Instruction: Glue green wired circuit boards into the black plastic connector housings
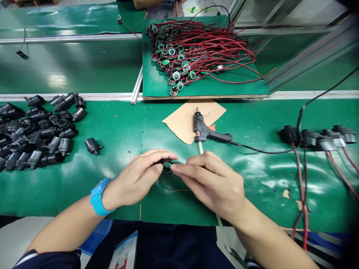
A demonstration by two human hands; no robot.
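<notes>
Between my hands is a small round black housing (167, 171) with a green circuit board (167, 164) at its open top. My left hand (143, 173) curls around the housing from the left, thumb and fingers against its side. My right hand (211, 179) is closed in a pinch, fingertips at the right edge of the circuit board. A thin reddish wire (181, 190) shows on the table just below; where it joins is hidden. Beyond my right hand a black glue gun (200, 125) lies on a piece of cardboard (179, 119), a glue stick (200, 147) poking out of its back.
Many black plastic housings (36, 130) are heaped at the left, with one housing (93, 146) lying apart. A raised green board (157, 87) holds motors with circuit boards and red wires (207, 45). Several wired black housings (308, 138) stand at right. The glue gun's cord (260, 151) crosses the table.
</notes>
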